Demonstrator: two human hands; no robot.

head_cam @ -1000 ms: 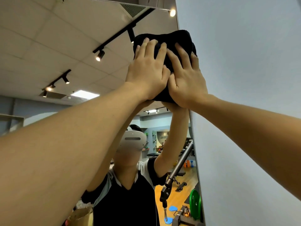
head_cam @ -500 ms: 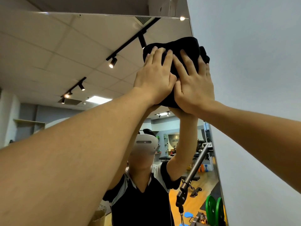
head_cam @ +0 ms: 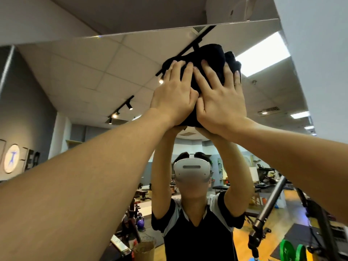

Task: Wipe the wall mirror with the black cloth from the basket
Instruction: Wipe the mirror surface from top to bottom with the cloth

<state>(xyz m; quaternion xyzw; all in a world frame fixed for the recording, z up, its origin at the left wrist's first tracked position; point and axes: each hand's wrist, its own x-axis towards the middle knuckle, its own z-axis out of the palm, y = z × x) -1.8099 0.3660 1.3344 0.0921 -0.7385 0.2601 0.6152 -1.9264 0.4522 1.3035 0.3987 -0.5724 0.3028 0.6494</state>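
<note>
The black cloth [head_cam: 208, 55] is bunched up and pressed flat against the wall mirror [head_cam: 79, 76], a little below the mirror's top edge. My left hand [head_cam: 174, 95] and my right hand [head_cam: 221, 97] lie side by side on the cloth, fingers spread, both arms stretched up. The lower part of the cloth is hidden under my palms. In the glass I see my own reflection with raised arms.
The mirror's right edge meets a plain grey wall [head_cam: 320, 53]. A ceiling soffit [head_cam: 131, 14] runs above the mirror's top edge. A woven basket [head_cam: 144, 249] shows at the bottom, as do reflected gym benches and green weight plates [head_cam: 291, 251].
Both hands and the cloth have slid left, away from the mirror's right edge. The view has widened and shifted, so more of the mirror shows on the right.
</note>
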